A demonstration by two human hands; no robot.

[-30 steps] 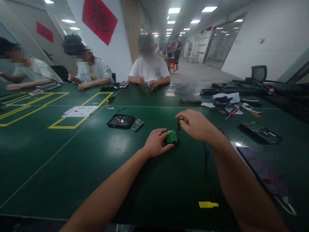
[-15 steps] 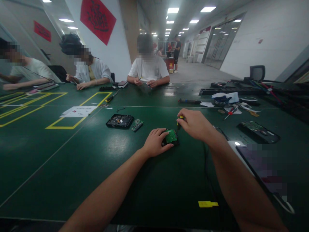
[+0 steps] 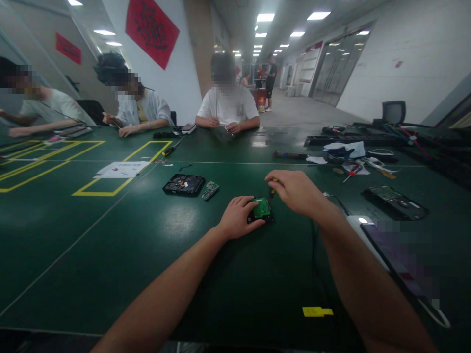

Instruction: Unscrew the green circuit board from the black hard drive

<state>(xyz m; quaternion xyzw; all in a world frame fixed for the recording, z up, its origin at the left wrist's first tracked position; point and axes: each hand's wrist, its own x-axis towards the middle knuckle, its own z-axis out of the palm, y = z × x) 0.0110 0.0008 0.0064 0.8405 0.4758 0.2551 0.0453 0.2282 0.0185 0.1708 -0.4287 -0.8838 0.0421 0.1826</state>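
On the far left, a person in a pale shirt (image 3: pixel 61 110) sits at the big green table (image 3: pixel 165 274); yellow lines (image 3: pixel 95 194) make boxes on the table top, and a white paper (image 3: pixel 121 169) with small marks lies across one of them; behind it, another person in a light shirt (image 3: pixel 127 110) sits with bent arms; a yellow and black screwdriver (image 3: pixel 168 151) lies near the end of that box; next comes an open black case (image 3: pixel 184 184), with a small loose circuit board (image 3: pixel 211 190) just beside it; across the table, a person in a white shirt (image 3: pixel 208 105) holds something too small to make out.

In the middle, the left hand (image 3: pixel 237 216) grips a black block with a green top (image 3: pixel 261 208), which lies flat on the table; its fingers reach over the far side and its thumb lies along the near side; the right hand (image 3: pixel 296 192) is closed around a small yellow and black tool (image 3: pixel 272 193), which points down by the block's far right corner; I cannot tell if its tip touches the block.

Farther right, a yellow tag (image 3: pixel 317 312) lies near the front edge; a red-handled screwdriver (image 3: pixel 354 170) lies by some papers and cloth; last comes a dark case with a green board (image 3: pixel 397 202), lying above a phone (image 3: pixel 390 255).
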